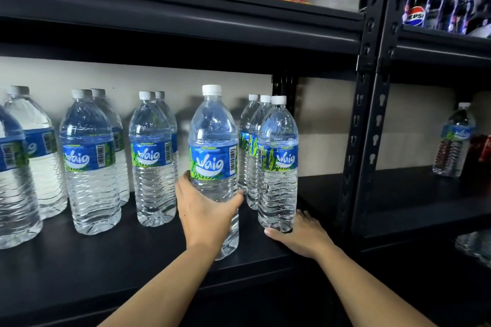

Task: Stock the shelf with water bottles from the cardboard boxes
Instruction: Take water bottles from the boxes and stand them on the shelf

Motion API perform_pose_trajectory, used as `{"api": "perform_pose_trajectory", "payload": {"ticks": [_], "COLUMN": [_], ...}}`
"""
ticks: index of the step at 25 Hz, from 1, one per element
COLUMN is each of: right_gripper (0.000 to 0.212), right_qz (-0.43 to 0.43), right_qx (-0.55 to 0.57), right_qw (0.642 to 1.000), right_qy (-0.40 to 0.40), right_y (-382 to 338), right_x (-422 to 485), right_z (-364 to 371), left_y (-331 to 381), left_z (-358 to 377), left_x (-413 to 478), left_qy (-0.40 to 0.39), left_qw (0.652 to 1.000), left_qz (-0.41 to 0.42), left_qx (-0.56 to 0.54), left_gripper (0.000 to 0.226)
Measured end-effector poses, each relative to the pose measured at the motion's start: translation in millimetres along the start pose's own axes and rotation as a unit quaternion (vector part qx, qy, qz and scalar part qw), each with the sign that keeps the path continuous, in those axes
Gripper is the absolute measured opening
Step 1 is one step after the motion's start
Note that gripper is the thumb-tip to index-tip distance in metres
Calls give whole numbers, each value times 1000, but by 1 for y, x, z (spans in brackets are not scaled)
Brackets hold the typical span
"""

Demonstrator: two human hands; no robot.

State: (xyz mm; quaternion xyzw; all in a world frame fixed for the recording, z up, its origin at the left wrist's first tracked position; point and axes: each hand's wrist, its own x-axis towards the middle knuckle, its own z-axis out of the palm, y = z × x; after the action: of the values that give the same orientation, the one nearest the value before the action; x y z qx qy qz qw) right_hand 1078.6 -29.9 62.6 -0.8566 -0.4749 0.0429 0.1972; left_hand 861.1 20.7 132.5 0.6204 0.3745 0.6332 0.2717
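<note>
Left hand: my left hand is wrapped round the lower body of the held bottle, thumb on its right flank, fingers curled behind its left flank.
Held bottle: upright, at the front of the shelf; I cannot tell whether its base is down on the board or just above it, since my wrist covers it.
Right hand: my right hand rests at the foot of the front right bottle, thumb in front of the base and fingers spread round its far side, cupping it loosely and not pinching.
Left of the grip: three rows run back to the wall, two bottles showing in each, so six.
Right of the grip: one row of three, the front one at my right hand.
Count: ten water bottles on this shelf bay counting the one I hold, though more may hide behind the front ones.
Neighbouring bay: one lone water bottle stands well apart to the right.
Done: I judge the shelf roughly half stocked, rows started but short.
Left: the front of the board stays bare before the left rows; the cardboard boxes are out of view.
</note>
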Motion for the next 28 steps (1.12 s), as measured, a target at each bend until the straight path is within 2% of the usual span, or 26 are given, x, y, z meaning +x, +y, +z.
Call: {"api": "perform_pose_trajectory", "payload": {"ticks": [3,9,16,19,21,23,25,28], "right_gripper": [148,127,136,139,140,130,121,118], "right_qz": [9,8,9,8,18,35,45,48], "right_qx": [-23,-24,-22,-28,-23,-8,6,14], "right_qw": [1000,1000,1000,999,999,999,999,998], "right_qy": [-7,1,14,14,22,32,27,25], "right_y": [-1,1,4,3,1,0,-2,-5], "right_x": [2,0,7,7,4,0,-5,-8], "right_z": [2,1,8,8,6,2,-2,-5], "left_y": [2,9,-18,-26,-47,-68,-78,-78], "left_z": [7,26,39,35,27,17,8,7], "left_x": [1,13,9,6,1,1,5,5], "left_qy": [-5,-2,-3,-43,-104,-176,-232,-221], "left_qw": [1000,1000,999,999,994,982,966,965], "left_qz": [12,23,2,5,-12,-60,-108,-133], "left_qx": [17,7,39,33,26,25,35,57], "left_gripper": [93,93,100,110,118,120,112,89]}}
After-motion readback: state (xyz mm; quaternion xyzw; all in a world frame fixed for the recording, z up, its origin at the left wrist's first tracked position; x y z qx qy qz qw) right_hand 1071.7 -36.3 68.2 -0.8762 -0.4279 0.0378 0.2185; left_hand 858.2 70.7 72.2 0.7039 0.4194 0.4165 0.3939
